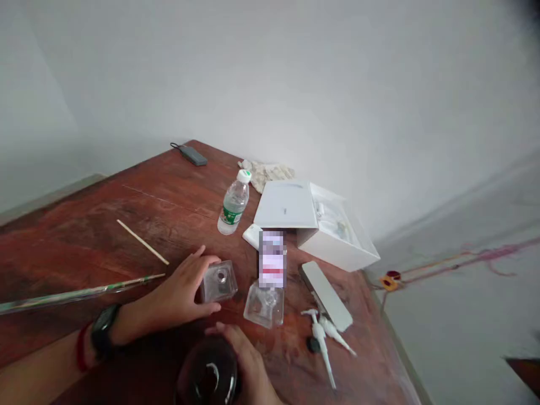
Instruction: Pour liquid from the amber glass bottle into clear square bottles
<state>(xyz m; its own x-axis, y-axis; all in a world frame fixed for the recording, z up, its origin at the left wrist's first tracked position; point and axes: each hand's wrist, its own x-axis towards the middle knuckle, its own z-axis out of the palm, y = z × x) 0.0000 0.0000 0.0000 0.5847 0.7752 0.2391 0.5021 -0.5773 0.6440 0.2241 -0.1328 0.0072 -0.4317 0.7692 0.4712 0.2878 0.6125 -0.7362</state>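
Note:
My left hand (pixel 183 292) curves around the left side of a clear square bottle (pixel 220 284), thumb and fingers at opposite edges. The bottle has a round opening on top and rests on the table. Close to me, my right hand (pixel 251 360) is wrapped round a dark brown, glossy, rounded bottle (pixel 206 377), whose lower part is cut off by the frame. A second clear square bottle (pixel 264 309) stands right of the first. Two white pump heads (pixel 323 343) lie further right, beside a small black cap (pixel 313 344).
On the reddish wooden table (pixel 169 202) are a water bottle (pixel 234 203), a phone (pixel 272 259), an open white box (pixel 337 242), a long white case (pixel 326 295), a thin stick (pixel 142 242), a wrapped stick bundle (pixel 80 295), a crumpled cloth (pixel 265 173) and a grey device (pixel 193 155).

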